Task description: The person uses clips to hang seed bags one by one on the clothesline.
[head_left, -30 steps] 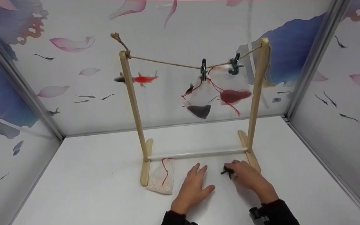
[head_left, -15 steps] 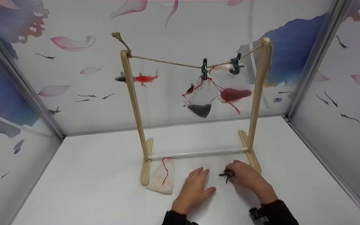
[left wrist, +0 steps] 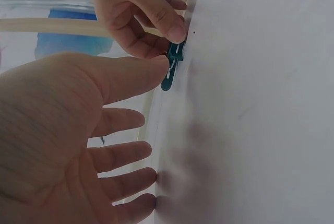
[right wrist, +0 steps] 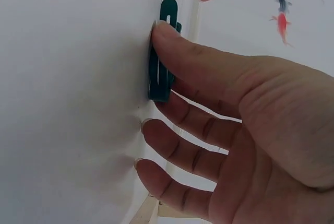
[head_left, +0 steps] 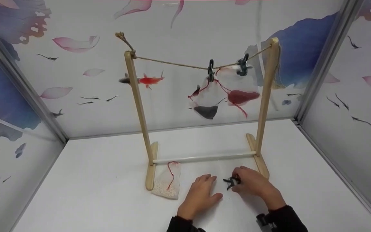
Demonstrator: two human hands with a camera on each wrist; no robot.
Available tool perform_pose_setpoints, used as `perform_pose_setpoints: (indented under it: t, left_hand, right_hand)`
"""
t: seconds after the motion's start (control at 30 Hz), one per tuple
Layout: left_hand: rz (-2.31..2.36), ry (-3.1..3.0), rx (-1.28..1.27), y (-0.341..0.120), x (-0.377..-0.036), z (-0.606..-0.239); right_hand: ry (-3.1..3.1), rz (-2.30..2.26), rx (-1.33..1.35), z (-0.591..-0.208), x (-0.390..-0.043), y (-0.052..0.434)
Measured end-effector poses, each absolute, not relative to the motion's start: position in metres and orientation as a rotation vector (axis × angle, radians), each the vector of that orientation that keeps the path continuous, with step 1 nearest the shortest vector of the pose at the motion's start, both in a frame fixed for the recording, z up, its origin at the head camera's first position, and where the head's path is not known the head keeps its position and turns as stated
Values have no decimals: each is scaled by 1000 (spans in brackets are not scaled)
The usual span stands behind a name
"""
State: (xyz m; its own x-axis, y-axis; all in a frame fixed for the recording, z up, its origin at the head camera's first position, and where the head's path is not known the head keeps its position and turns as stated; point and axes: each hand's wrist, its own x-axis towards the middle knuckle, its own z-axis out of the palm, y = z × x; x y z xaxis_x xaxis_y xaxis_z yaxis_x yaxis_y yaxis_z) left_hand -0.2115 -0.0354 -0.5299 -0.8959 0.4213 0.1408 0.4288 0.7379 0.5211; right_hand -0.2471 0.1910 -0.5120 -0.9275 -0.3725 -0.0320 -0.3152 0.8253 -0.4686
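My right hand (head_left: 253,182) pinches a dark green spring clip (right wrist: 160,75) between thumb and fingers, low over the white table. The clip's handles point toward my left hand (head_left: 200,196), which lies with its fingers extended and thumb spread, fingertips at the tabletop. In the left wrist view the left thumb overlaps the clip's end. Left of that hand lies a small white drawstring pouch (head_left: 166,190) with pale grains at its bottom and a red cord across it. Nothing is in the left hand.
A wooden rack (head_left: 137,106) stands behind the hands, with a sagging rope (head_left: 172,65) between its posts. Two clips hold a pouch with dark contents (head_left: 206,112) and a pouch with red contents (head_left: 242,97). A white rod (head_left: 204,158) joins the rack's feet.
The clip in my right hand has shifted slightly left and turned, so more of it shows. My left hand's fingers have lowered a little. The pouch on the table has stayed put.
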Motion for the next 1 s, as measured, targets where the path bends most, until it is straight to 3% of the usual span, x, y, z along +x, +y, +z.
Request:
perform_pose_setpoints:
  t: [0.5,1.0]
  left_hand:
    - [-814,-2966,-754,-38,-214,-529]
    - [-1280,-2723,-916,-59,-218,-506]
  right_hand:
    - [2766,-746,-835,-511,-245,189]
    - [2712,-884,-974,-475,-234,182]
